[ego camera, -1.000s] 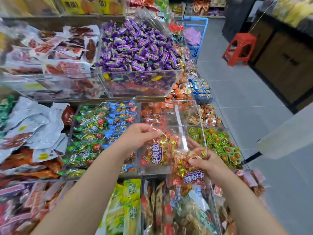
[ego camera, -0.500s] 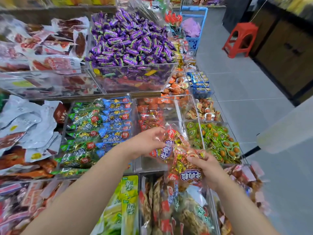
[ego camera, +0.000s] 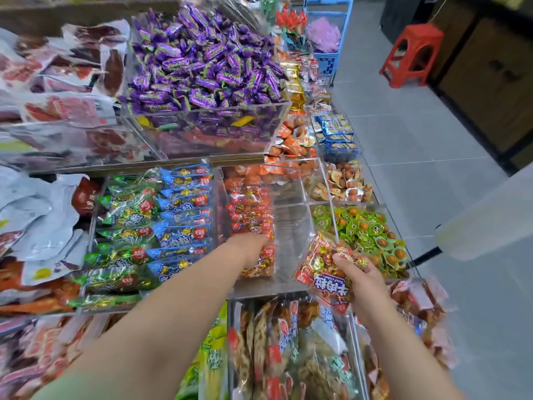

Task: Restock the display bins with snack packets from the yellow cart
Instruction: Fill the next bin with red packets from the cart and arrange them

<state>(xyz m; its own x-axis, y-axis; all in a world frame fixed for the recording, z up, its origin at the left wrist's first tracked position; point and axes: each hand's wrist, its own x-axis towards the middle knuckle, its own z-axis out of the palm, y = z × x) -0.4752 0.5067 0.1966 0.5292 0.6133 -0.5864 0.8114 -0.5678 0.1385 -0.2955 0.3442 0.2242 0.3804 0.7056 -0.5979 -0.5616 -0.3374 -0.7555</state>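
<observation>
A clear acrylic bin (ego camera: 291, 235) in the middle row holds red snack packets (ego camera: 249, 215) stacked along its left side. My left hand (ego camera: 249, 251) reaches down into this bin and grips one red packet (ego camera: 264, 262) at the front of the stack; its fingers are hidden behind the packet. My right hand (ego camera: 359, 274) holds a second red packet of gold-wrapped sweets (ego camera: 326, 268) in the air, just right of the bin's front corner. The yellow cart is not in view.
Bins of green and blue packets (ego camera: 150, 226) lie to the left, purple candies (ego camera: 202, 67) behind, green cups (ego camera: 366, 229) to the right. A blue basket (ego camera: 328, 39) and a red stool (ego camera: 411, 53) stand on the tiled aisle. A white object (ego camera: 487, 217) juts in from the right.
My left hand has carried its packet forward and down into the clear bin. My right hand with the other packet has shifted right and slightly back. The view has tilted down.
</observation>
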